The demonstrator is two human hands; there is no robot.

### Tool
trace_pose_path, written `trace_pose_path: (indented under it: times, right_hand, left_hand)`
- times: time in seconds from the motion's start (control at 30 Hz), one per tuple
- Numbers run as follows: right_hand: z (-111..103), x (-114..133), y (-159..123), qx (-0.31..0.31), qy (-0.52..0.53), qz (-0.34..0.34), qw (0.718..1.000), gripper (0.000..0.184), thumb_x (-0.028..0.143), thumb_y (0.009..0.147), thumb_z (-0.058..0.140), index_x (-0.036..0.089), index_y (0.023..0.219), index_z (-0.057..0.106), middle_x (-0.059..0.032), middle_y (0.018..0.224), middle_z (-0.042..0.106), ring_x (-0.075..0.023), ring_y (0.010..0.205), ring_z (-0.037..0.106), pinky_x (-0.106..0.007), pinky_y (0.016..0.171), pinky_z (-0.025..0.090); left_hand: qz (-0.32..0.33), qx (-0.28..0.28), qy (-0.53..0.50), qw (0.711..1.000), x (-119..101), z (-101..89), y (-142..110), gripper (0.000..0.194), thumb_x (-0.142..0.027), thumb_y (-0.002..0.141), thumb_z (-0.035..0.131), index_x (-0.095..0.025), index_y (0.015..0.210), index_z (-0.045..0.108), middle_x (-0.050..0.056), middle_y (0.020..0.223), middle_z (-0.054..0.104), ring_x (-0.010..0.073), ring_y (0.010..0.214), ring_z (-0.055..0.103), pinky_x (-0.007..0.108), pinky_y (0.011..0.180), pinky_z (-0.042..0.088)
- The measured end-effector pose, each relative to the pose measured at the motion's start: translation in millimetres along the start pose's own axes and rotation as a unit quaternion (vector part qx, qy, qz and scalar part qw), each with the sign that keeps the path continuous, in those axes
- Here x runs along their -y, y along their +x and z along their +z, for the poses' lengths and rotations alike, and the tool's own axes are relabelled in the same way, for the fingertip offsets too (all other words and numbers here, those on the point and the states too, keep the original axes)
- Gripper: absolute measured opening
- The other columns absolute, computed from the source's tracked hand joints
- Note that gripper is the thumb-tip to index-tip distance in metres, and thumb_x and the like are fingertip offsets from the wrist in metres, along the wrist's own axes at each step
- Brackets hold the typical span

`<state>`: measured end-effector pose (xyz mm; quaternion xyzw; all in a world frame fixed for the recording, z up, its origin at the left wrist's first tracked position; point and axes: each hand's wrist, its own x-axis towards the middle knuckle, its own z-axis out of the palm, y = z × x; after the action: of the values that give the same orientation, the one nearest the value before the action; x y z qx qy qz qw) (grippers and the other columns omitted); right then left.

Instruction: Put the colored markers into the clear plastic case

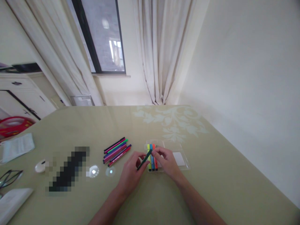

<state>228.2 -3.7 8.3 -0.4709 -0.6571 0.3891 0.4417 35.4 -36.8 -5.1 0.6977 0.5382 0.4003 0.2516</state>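
Note:
A dark green felt-tip pen (144, 160) is held at a slant above the table, lower end towards me. My left hand (130, 170) is closed around its lower part. The fingertips of my right hand (169, 163) pinch its upper end. Beneath and behind my hands lies a clear plastic case (187, 163). In its left part a yellow pen (149, 153), a blue pen (152, 162) and an orange pen (156, 165) lie side by side. My right hand partly covers the case's middle. A loose group of felt-tip pens (115, 153), mostly pink and purple, rests left of my left hand.
The green tabletop (206, 190) carries a white floral pattern. To the left are a blurred-out dark object (70, 170), a white mouse (40, 166), glasses (10, 177), a face mask (17, 147) and a white object (14, 203). A wall (253, 93) borders the right side.

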Motion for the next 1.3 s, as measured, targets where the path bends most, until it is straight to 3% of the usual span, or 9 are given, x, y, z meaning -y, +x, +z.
trace_pose_path:
  times: [0.33,0.63,0.8,0.9,1.07,1.17,1.3]
  right_hand:
    - [-2.0,0.5,2.0,0.003,0.104,0.041,0.994,0.029,0.047,0.086,0.072,0.019,0.084,0.076,-0.0023,0.077,0.070,-0.0183,0.073,0.062,-0.029,0.071,0.050]
    - [-10.4,-7.9,8.5,-0.108,0.227,0.072,0.965,0.023,0.043,0.084,0.072,0.020,0.088,0.073,-0.0009,0.072,0.067,-0.0166,0.066,0.060,-0.030,0.069,0.050]
    - [-3.0,-6.9,6.0,-0.052,0.222,0.082,0.970,0.029,0.047,0.085,0.074,0.020,0.096,0.076,-0.0053,0.084,0.074,-0.0199,0.075,0.068,-0.033,0.074,0.052]
    - [-4.8,-8.3,7.1,-0.057,0.217,0.077,0.972,0.031,0.049,0.086,0.074,0.019,0.097,0.076,-0.0060,0.085,0.075,-0.0204,0.077,0.068,-0.032,0.073,0.052]
    - [-26.2,-20.8,17.0,-0.147,0.164,0.080,0.972,0.040,0.055,0.083,0.073,0.018,0.097,0.074,-0.0036,0.076,0.071,-0.0177,0.065,0.063,-0.030,0.063,0.050]
    - [-32.5,-27.9,19.3,-0.110,0.112,0.101,0.982,0.040,0.055,0.082,0.072,0.017,0.094,0.074,-0.0038,0.074,0.071,-0.0176,0.062,0.062,-0.030,0.060,0.050]
    - [-23.6,-33.7,16.4,-0.067,0.033,0.096,0.993,0.030,0.044,0.086,0.069,0.017,0.098,0.074,-0.0056,0.082,0.075,-0.0208,0.070,0.069,-0.032,0.067,0.055]
  left_hand:
    - [0.035,-0.002,0.008,0.999,-2.3,-2.6,1.4,0.020,-0.041,0.097,0.062,-0.023,0.100,0.068,0.000,0.085,0.064,0.0144,0.069,0.056,0.026,0.065,0.047]
    - [0.038,0.008,-0.006,0.999,-4.6,-3.8,0.2,0.022,-0.041,0.100,0.058,-0.023,0.107,0.068,0.000,0.084,0.066,0.0165,0.074,0.061,0.028,0.069,0.051]
    - [0.059,-0.014,0.008,0.998,-4.6,-1.9,-0.7,0.016,-0.037,0.100,0.061,-0.023,0.102,0.068,-0.001,0.081,0.063,0.0154,0.071,0.059,0.027,0.068,0.049]
    - [0.073,0.026,0.015,0.997,-4.0,-1.0,-1.4,0.017,-0.036,0.099,0.063,-0.024,0.110,0.067,0.001,0.091,0.067,0.0171,0.079,0.063,0.029,0.071,0.052]
    - [0.169,0.129,0.111,0.971,1.4,6.2,-4.5,0.045,-0.034,0.094,0.071,-0.026,0.137,0.057,0.009,0.137,0.065,0.0282,0.124,0.060,0.046,0.105,0.049]
    - [0.199,0.168,0.158,0.952,5.1,12.0,-6.8,0.048,-0.030,0.094,0.070,-0.027,0.140,0.055,0.009,0.145,0.061,0.0298,0.131,0.056,0.049,0.108,0.047]
    - [0.196,0.169,0.178,0.950,6.1,14.5,-7.7,0.044,-0.024,0.096,0.066,-0.026,0.139,0.056,0.008,0.144,0.061,0.0275,0.130,0.057,0.047,0.108,0.048]
